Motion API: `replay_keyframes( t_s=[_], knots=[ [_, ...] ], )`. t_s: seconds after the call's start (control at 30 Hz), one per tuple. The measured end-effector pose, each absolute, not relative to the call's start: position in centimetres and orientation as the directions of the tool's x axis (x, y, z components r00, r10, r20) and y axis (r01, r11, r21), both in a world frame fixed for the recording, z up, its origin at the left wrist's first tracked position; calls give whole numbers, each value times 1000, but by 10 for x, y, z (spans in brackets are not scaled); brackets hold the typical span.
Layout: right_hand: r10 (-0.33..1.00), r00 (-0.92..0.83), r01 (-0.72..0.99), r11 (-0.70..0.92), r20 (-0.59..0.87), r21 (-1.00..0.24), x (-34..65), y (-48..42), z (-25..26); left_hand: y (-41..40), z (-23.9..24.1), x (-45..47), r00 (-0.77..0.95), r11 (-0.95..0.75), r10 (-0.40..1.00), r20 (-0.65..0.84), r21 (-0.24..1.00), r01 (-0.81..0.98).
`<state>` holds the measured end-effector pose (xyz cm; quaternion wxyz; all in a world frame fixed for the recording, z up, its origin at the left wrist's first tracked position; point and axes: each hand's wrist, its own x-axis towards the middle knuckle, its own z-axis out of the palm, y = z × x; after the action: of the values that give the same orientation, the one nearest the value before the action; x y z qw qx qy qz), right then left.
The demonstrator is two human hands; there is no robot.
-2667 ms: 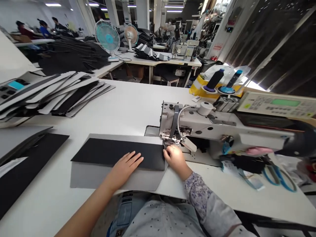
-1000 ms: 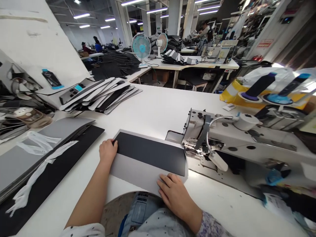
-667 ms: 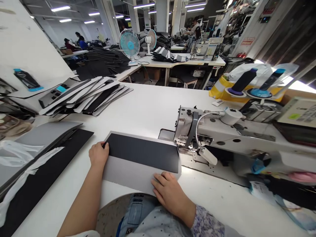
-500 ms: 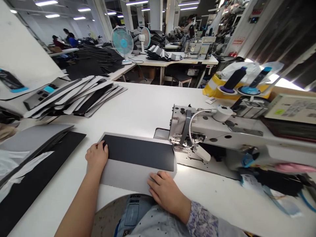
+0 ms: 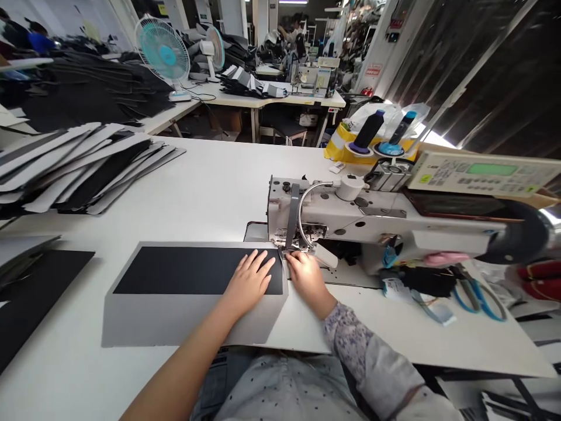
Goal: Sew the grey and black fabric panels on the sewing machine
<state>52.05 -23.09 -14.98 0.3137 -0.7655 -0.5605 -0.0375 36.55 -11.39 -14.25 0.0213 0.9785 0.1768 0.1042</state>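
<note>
A black fabric panel [image 5: 175, 270] lies on a larger grey panel [image 5: 184, 320], both flat on the white table. My left hand [image 5: 249, 278] rests flat on the right part of the black panel, fingers spread. Beside the panels' right edge, my right hand [image 5: 307, 275] is at the needle area of the sewing machine [image 5: 302, 210]. Its fingers are bent together by the presser foot; whatever they pinch, if anything, is hidden.
Stacked grey and black cut pieces [image 5: 87, 169] lie at the left, with a black panel [image 5: 44, 292] nearer me. Thread cones [image 5: 369, 132] stand behind the machine, beside a control panel [image 5: 486, 172]. Blue-handled scissors [image 5: 480, 298] lie at the right.
My left hand has moved from the panels' left edge to the right part of the black panel. My right hand has gone from the grey panel's front to the needle area. The view has turned right.
</note>
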Motion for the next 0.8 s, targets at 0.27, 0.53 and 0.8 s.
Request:
replay_keyframes(
  t_s=[0.27, 0.53, 0.8],
  knots=[
    [840, 209, 928, -10, 501, -372, 530, -225, -165, -102, -140, 370, 919, -949, 316, 236, 91, 303],
    [808, 273, 870, 24, 522, -493, 534, -228, -164, -104, -135, 403, 918, -939, 331, 218, 175, 297],
    [843, 289, 892, -65, 454, -447, 535, -224, -169, -89, -143, 401, 891, -920, 371, 263, 233, 314]
  ],
)
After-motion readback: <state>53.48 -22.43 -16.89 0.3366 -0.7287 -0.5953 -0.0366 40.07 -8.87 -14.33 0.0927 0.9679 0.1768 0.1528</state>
